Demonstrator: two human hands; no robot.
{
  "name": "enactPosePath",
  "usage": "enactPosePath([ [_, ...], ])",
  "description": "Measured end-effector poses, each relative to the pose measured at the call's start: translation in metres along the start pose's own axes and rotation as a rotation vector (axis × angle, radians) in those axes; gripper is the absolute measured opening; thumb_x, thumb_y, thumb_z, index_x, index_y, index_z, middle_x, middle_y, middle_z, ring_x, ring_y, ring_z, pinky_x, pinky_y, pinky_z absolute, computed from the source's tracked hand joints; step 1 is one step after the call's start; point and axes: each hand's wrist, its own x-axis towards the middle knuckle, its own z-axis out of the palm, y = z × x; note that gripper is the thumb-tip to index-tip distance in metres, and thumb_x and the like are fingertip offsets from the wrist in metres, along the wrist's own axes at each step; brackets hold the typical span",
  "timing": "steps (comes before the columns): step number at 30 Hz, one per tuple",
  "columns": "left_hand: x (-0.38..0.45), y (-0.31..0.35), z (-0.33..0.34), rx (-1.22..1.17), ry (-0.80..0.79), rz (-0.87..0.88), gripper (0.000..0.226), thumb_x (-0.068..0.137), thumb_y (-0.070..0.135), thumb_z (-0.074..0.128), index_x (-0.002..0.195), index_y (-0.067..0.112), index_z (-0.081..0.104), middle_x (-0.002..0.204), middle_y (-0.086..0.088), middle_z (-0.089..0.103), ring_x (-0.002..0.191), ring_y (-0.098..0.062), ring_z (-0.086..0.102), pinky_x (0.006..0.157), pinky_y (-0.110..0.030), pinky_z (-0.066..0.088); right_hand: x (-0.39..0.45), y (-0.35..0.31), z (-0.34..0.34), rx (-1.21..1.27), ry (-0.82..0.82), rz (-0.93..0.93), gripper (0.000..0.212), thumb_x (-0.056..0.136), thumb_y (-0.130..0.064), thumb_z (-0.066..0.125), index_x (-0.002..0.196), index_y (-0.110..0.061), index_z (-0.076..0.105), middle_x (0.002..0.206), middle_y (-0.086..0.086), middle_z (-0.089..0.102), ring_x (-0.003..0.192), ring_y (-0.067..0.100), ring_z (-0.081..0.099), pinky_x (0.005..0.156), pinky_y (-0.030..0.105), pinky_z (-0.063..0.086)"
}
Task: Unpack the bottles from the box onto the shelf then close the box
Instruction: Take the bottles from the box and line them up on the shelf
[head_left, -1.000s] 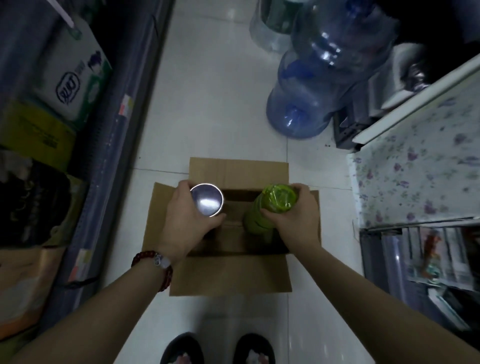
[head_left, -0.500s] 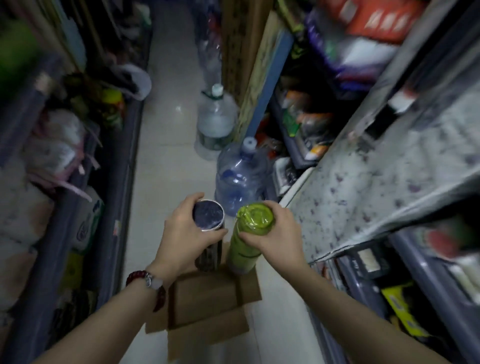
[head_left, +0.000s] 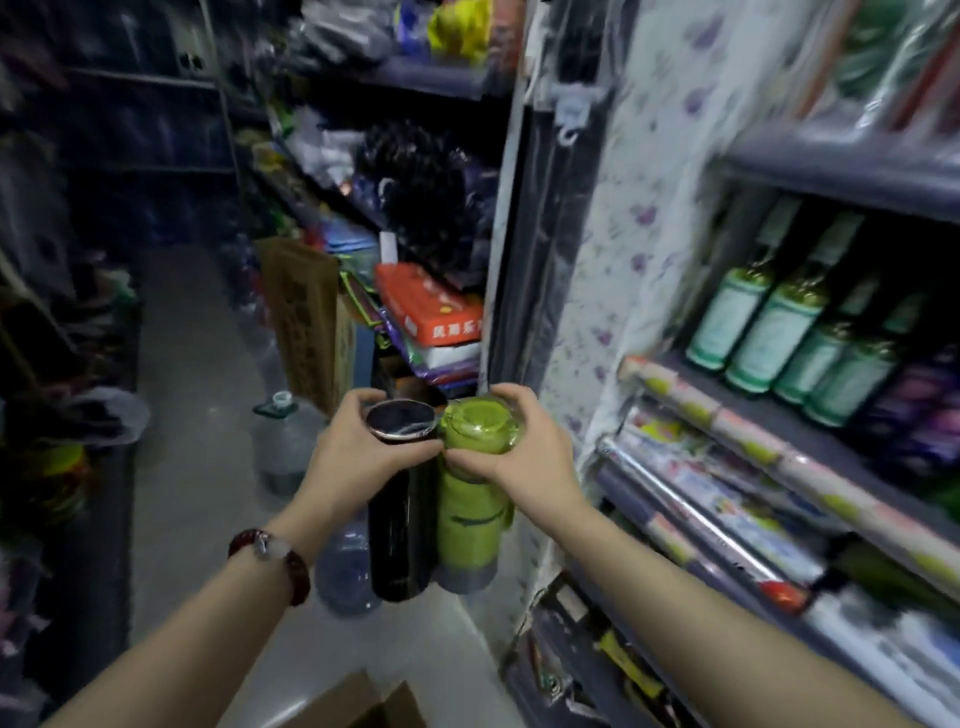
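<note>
My left hand (head_left: 358, 457) grips the top of a tall dark bottle (head_left: 400, 530) with a shiny lid. My right hand (head_left: 524, 457) grips the top of a green bottle (head_left: 470, 514) wrapped in clear film. Both bottles hang upright, side by side and touching, at chest height in the aisle. The open cardboard box (head_left: 363, 701) shows only its flaps at the bottom edge, on the floor below my arms. The shelf (head_left: 810, 447) to my right carries several green-labelled bottles (head_left: 774, 332).
Rolls of wrapped paper (head_left: 727, 499) lie on the right-hand shelves. Large water jugs (head_left: 283, 441) stand on the floor ahead, next to an upright cardboard carton (head_left: 306, 317). Packed shelves line both sides of the narrow aisle. A floral curtain (head_left: 639, 234) hangs beside the shelf.
Both hands have lifted the two bottles out of the box and raised them. My view has swung up from the floor to the aisle and the right-hand shelf.
</note>
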Motion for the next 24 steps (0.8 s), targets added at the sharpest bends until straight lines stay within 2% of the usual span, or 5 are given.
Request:
enactPosePath([
  [6,0.017,0.099,0.026,-0.129,-0.034,0.081,0.067,0.035,0.055,0.086,0.095,0.03,0.065,0.094,0.01,0.072,0.092,-0.01,0.068,0.087,-0.034,0.055,0.034,-0.038,-0.09,0.089,0.101,-0.043,0.078,0.05,-0.042,0.088,0.119,-0.036,0.051,0.113,-0.007,0.065,0.105,0.012,0.062,0.095,0.039,0.051],
  [12,0.029,0.192,0.06,-0.347,-0.109,0.147,0.045,0.064,0.018,0.086,0.105,0.014,0.068,0.101,-0.006,0.072,0.088,-0.018,0.066,0.08,-0.031,0.053,0.055,-0.075,-0.17,0.121,0.248,-0.075,0.077,0.051,-0.042,0.089,0.118,-0.037,0.051,0.117,-0.007,0.063,0.11,0.013,0.059,0.1,0.038,0.048],
  [15,0.039,0.227,0.076,-0.42,-0.173,0.167,0.041,0.062,0.023,0.087,0.099,0.016,0.07,0.098,-0.007,0.074,0.084,-0.019,0.067,0.083,-0.035,0.054,0.061,-0.091,-0.204,0.098,0.343,-0.073,0.079,0.049,-0.048,0.088,0.119,-0.035,0.052,0.118,-0.009,0.062,0.11,0.011,0.059,0.1,0.035,0.047],
  [21,0.049,0.302,0.101,-0.487,-0.353,0.311,0.033,0.062,0.027,0.085,0.091,0.014,0.074,0.087,-0.003,0.075,0.076,-0.012,0.067,0.067,-0.019,0.052,0.069,-0.125,-0.269,0.136,0.495,-0.022,0.071,0.047,-0.046,0.089,0.108,-0.022,0.061,0.095,-0.01,0.072,0.09,0.005,0.068,0.087,0.031,0.055],
  [24,0.053,0.337,0.112,-0.463,-0.451,0.386,0.035,0.054,0.038,0.087,0.082,0.019,0.076,0.082,0.001,0.077,0.078,-0.013,0.07,0.074,-0.025,0.052,0.065,-0.142,-0.301,0.12,0.591,-0.044,0.053,0.053,-0.037,0.091,0.095,-0.019,0.063,0.085,-0.008,0.073,0.081,0.004,0.07,0.077,0.028,0.057],
])
